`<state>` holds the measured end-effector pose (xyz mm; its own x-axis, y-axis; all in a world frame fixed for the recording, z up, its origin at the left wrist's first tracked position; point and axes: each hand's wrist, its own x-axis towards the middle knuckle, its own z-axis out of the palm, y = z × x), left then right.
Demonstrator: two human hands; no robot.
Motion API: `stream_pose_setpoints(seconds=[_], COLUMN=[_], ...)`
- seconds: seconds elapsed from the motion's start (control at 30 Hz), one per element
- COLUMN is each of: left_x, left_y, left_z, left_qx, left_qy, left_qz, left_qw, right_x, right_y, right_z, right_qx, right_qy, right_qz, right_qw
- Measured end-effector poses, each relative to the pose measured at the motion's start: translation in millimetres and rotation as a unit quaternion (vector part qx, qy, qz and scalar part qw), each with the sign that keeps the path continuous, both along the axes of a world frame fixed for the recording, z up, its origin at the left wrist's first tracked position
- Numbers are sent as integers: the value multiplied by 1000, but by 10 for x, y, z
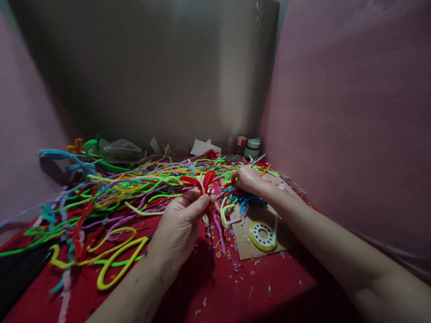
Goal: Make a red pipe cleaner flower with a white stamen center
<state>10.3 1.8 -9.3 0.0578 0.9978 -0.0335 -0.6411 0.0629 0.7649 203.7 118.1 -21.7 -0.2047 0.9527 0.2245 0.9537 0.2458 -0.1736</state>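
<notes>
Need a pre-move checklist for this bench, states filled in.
1. Left hand pinching the red, fuzzy petalled piece: ok.
2. Right hand holding something: cannot tell; contact is too small to read.
3. Yellow-rimmed white reel with round holes flat on the brown cardboard sheet: ok.
4. Long multicoloured fuzzy stems sorted: not ok, tangled together.
5. Red work surface free of small coloured scraps: not ok, scattered about.

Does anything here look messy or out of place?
Yes: tiny coloured scraps are strewn across the red surface near the cardboard, like spilled trimmings. Beyond the left hand, fuzzy stems lie in a loose, crisscrossing tangle rather than neatly sorted.
</notes>
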Motion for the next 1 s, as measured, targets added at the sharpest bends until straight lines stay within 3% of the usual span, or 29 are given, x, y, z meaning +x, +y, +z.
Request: stream_pose_setpoints(seconds=[0.23, 0.53, 0.87, 1.0], left_x=[-13, -19, -40, -50], left_y=[0, 9, 35, 76], left_z=[11, -11, -40, -69], left_qx=[-7, 2, -14, -21], left_qy=[-14, 3, 22, 15], left_qz=[-18, -38, -62, -43], left_qw=[1000, 999, 998, 999], right_x=[-7, 69, 117, 48], right_y=[-100, 11, -73, -205], right_z=[79, 6, 34, 63], right_qx=[61, 29, 135, 207], right_qy=[-47, -79, 1, 62], right_qz=[-8, -7, 22, 43], right_qw=[997, 996, 991, 975])
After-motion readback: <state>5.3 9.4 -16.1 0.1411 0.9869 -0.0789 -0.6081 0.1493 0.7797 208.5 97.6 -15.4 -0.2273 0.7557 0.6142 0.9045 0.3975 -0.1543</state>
